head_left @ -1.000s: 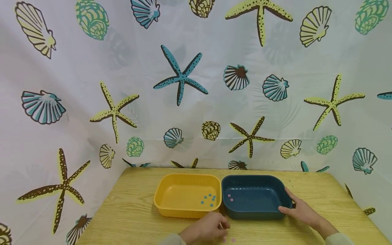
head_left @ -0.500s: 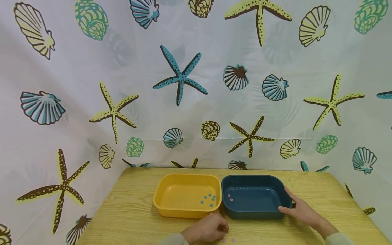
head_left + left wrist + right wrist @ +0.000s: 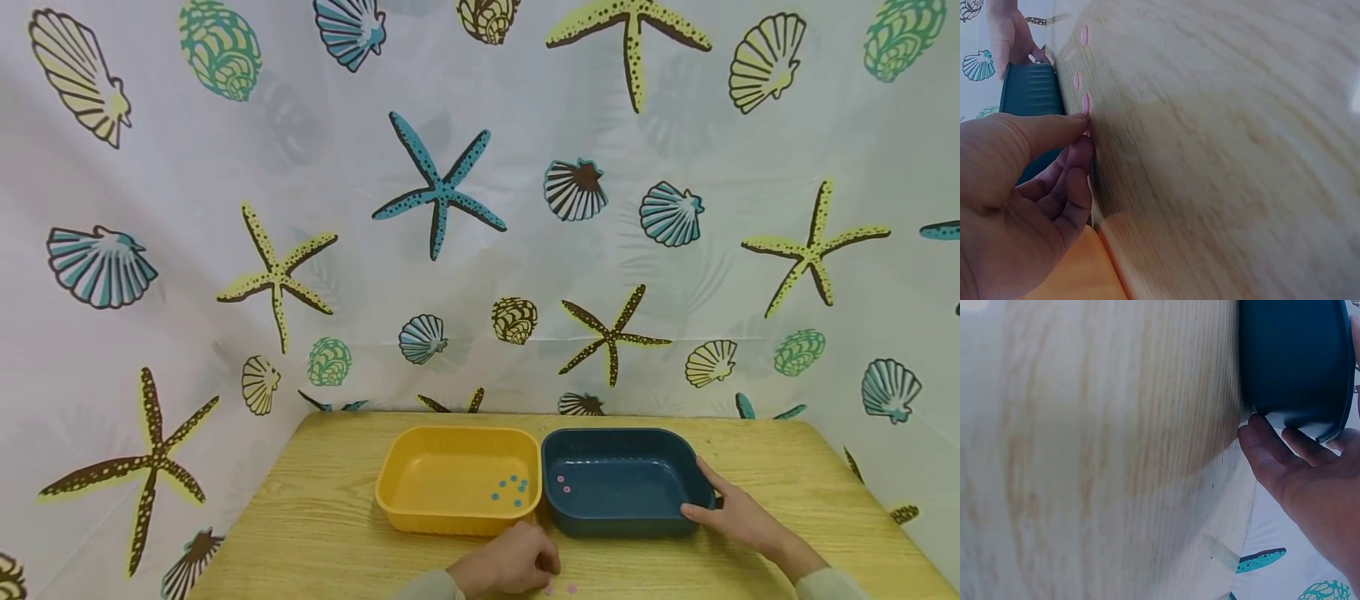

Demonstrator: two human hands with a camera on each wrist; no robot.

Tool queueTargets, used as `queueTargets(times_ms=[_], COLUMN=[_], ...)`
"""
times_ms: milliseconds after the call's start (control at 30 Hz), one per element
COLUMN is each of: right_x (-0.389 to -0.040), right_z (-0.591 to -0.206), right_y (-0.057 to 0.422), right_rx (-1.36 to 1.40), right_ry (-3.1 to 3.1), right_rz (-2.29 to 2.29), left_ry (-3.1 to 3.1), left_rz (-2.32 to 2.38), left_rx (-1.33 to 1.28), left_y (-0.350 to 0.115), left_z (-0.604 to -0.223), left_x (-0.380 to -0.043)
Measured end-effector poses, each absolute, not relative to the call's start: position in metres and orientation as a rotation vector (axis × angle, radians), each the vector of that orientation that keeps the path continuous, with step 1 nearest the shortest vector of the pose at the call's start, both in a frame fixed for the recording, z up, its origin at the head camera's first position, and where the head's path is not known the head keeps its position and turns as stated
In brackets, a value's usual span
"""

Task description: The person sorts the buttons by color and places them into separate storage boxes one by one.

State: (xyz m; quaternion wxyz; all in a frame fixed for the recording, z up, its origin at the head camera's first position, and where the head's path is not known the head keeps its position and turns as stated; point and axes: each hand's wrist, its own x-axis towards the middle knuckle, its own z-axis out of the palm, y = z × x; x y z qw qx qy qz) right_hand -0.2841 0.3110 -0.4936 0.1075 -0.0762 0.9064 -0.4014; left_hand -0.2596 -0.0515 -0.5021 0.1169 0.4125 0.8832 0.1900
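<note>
My left hand [image 3: 513,560] is low over the table in front of the two bins. Its thumb and forefinger pinch a small pink button [image 3: 1089,132], mostly hidden by the fingertips, at the table surface. Close by on the wood lie more pink buttons [image 3: 1085,103]. My right hand [image 3: 738,518] holds the right end of the dark blue bin [image 3: 626,527], thumb on the near side of the rim and forefinger on the far side. In the right wrist view, its other fingers [image 3: 1266,450] touch the outer wall. Two pink buttons [image 3: 563,484] lie inside this bin.
A yellow bin [image 3: 420,521] stands left against the blue one, with several blue buttons [image 3: 517,503] in its right part. Both bins sit on a wooden table [image 3: 300,533]. Behind and at the sides hangs a cloth [image 3: 480,275] printed with shells and starfish.
My left hand has shifted very slightly and its fingers have drawn a little closer together at the table. The right hand and both bins have stayed in place.
</note>
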Motion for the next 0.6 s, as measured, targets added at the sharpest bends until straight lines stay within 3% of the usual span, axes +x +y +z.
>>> queueTargets(times_ms=[600], right_x=[-0.2845], right_z=[-0.4950], right_y=[0.3119], right_rx=[-0.223], right_ry=[2.675], right_rz=[-1.171], left_ry=[2.604], left_rz=[0.580], left_rx=[1.143], left_y=[-0.0512], left_z=[-0.5015], left_x=[-0.2573])
